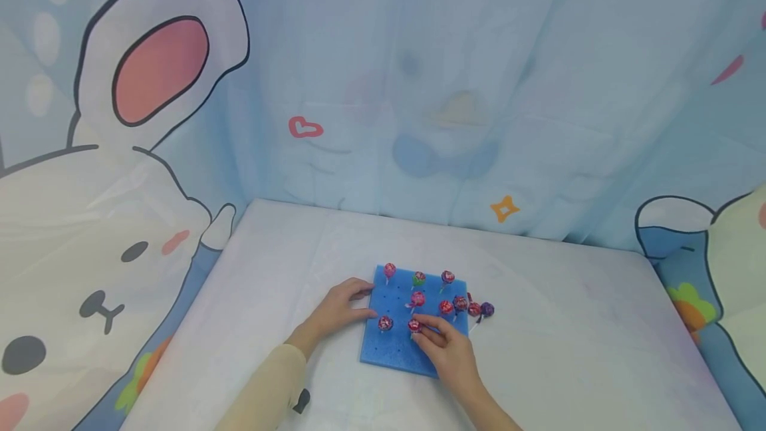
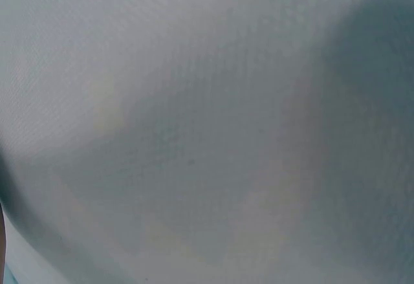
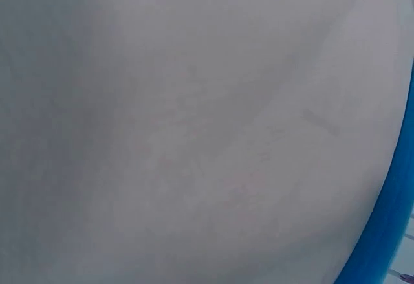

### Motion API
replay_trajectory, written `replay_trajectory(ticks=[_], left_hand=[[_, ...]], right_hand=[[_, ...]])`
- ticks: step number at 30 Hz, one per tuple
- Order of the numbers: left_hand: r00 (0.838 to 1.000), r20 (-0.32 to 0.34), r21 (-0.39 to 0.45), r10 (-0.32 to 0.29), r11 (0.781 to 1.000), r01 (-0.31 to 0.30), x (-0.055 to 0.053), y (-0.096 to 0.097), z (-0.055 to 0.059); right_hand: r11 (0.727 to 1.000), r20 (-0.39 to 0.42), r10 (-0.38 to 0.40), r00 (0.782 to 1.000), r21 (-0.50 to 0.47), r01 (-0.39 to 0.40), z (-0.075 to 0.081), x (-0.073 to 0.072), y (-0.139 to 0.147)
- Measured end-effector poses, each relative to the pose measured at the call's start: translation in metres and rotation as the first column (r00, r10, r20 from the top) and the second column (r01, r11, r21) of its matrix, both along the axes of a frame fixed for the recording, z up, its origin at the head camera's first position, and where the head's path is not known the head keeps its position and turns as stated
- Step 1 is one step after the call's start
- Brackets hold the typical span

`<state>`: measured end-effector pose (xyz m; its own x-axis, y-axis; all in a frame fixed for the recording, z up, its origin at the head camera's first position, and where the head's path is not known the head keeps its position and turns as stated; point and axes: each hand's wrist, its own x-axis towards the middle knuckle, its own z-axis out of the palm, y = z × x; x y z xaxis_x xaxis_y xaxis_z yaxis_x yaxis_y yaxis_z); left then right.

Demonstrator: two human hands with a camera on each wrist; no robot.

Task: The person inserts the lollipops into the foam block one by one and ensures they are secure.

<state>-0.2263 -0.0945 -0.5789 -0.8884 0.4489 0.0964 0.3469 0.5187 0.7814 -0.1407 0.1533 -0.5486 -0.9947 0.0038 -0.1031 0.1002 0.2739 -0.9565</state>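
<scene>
A blue foam board (image 1: pixel 395 354) with rows of small holes lies on the white-covered table. In the head view my right hand (image 1: pixel 447 350) pinches a red-wrapped lollipop (image 1: pixel 414 326) between thumb and fingertips, low over the board's front half. My left hand (image 1: pixel 338 308) rests at the board's left edge, its fingertips and thumb touching that side. Several other lollipops stand up from the board, among them a pink one (image 1: pixel 389 270) at the back left corner, a green one (image 1: pixel 418 279) and a dark red one (image 1: pixel 385 323) nearest my left thumb.
Right of the board lie a red lollipop (image 1: pixel 475 309) and a purple one (image 1: pixel 487 310). A cartoon-printed curtain (image 1: pixel 371 85) rises behind the table. Pale cloth fills most of both wrist views; a blue board edge (image 3: pixel 378 251) shows in the right one.
</scene>
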Motion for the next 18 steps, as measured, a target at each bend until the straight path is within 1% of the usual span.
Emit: replay_trajectory(ticks=[5, 12, 18], left_hand=[[1.0, 0.005, -0.001, 0.002, 1.0, -0.002, 0.0002, 0.0001, -0.0006], [1.0, 0.009, -0.001, 0.007, 1.0, -0.007, 0.0007, 0.0003, -0.0003], [1.0, 0.003, -0.008, 0.004, 1.0, -0.004, 0.0008, -0.0004, -0.0006]], right_hand=[[1.0, 0.016, 0.0, 1.0, -0.009, 0.0, -0.0002, -0.0018, 0.0019], [1.0, 0.015, 0.01, 1.0, 0.0, -0.01, 0.0002, -0.0013, 0.0022], [1.0, 0.034, -0.004, 0.999, 0.01, 0.004, 0.0013, -0.0015, 0.0018]])
